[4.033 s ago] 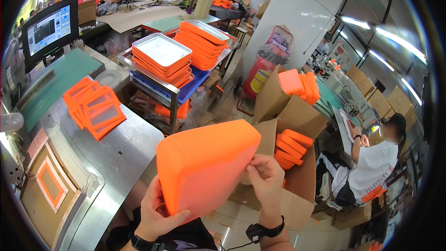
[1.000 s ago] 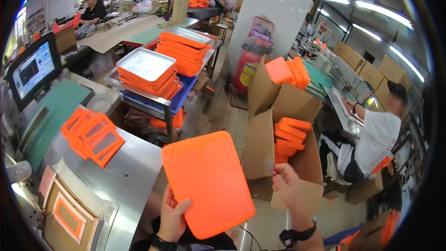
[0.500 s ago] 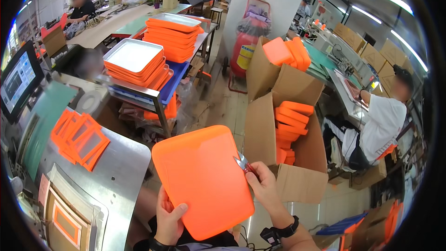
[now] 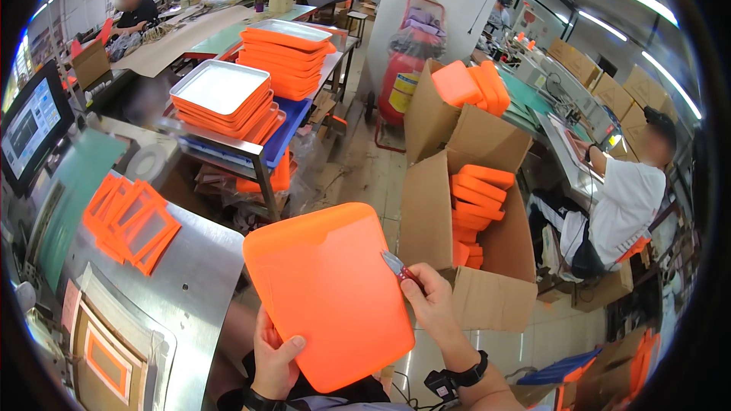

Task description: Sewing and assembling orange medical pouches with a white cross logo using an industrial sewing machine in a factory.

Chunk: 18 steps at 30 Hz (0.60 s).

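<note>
My left hand grips the lower left edge of a flat orange case with rounded corners, its thumb lying on the front face. The case is held tilted up in front of me. In my right hand is a pair of small snips with red handles and short metal blades. The blades point up and left, close to the case's right edge. Whether they touch the edge I cannot tell. My left fingers behind the case are hidden.
A metal-topped machine table with orange frames stands at left. Beyond it are stacked orange trays on a cart. An open cardboard box holding orange cases is at right, near a seated person.
The orange case has shifted slightly left. The snips' blades, spread apart before, look closer together now and sit beside the case's right edge.
</note>
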Available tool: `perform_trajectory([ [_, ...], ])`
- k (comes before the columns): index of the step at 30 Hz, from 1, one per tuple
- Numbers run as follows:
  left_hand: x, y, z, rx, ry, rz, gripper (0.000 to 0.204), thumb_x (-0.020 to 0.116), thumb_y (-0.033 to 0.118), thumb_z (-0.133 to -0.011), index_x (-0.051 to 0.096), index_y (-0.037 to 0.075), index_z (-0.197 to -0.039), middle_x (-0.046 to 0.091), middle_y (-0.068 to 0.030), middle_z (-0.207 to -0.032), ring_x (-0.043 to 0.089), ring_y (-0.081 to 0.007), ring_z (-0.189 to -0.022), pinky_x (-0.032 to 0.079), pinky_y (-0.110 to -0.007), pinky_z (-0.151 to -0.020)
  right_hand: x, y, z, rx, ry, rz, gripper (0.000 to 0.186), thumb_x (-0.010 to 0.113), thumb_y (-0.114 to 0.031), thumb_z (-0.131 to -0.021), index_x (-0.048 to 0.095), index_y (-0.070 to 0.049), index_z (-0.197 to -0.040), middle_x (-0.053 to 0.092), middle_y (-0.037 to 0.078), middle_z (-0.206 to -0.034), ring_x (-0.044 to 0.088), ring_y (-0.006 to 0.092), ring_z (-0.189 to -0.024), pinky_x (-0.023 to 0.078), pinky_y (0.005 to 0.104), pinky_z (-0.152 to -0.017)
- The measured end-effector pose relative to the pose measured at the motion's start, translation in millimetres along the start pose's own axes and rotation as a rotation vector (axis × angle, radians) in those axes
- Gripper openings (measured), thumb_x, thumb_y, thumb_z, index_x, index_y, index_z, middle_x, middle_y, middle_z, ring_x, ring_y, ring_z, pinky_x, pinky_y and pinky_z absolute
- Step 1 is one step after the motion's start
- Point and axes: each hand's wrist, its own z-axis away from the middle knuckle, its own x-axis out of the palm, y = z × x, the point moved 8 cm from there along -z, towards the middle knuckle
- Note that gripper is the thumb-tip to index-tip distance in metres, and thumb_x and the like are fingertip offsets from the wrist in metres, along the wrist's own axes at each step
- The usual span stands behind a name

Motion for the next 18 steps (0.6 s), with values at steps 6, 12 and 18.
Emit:
perform_trajectory([
  [6, 1.3, -1.6, -2.1, 0.021, 0.004, -0.015, 0.073, 0.072, 0.003, -0.078, 0.037, 0.001, -0.142, 0.055, -0.0120, -0.131, 0.056, -0.0222, -0.121, 0.045, -0.037, -0.104, 11.3, 24.3, 2.1, 0.220, 0.016, -0.559, 0.015, 0.057, -0.018, -0.101, 0.059, -0.003, -0.098, 0.053, -0.001, -0.066, 0.044, 0.0034, -0.058, 0.036, 0.0200, -0.053],
  [12, 1.5, 1.3, -2.7, 0.016, -0.004, -0.001, 0.071, 0.068, 0.002, -0.080, 0.037, 0.000, -0.143, 0.057, -0.0120, -0.130, 0.057, -0.0223, -0.121, 0.045, -0.037, -0.104, -6.4, 17.7, 0.4, 0.143, 0.008, -0.833, 0.013, 0.057, -0.017, -0.101, 0.058, -0.004, -0.098, 0.049, -0.004, -0.067, 0.042, 0.0012, -0.060, 0.034, 0.0183, -0.054],
  [18, 1.7, 0.0, -3.9, 0.011, 0.005, -0.003, 0.071, 0.068, 0.002, -0.079, 0.037, 0.000, -0.143, 0.056, -0.0122, -0.131, 0.057, -0.0226, -0.121, 0.045, -0.037, -0.104, -12.3, -1.6, -4.4, 0.032, 0.034, -0.158, 0.013, 0.063, -0.014, -0.096, 0.058, -0.003, -0.096, 0.047, -0.005, -0.067, 0.040, 0.0033, -0.063, 0.035, 0.0206, -0.056],
])
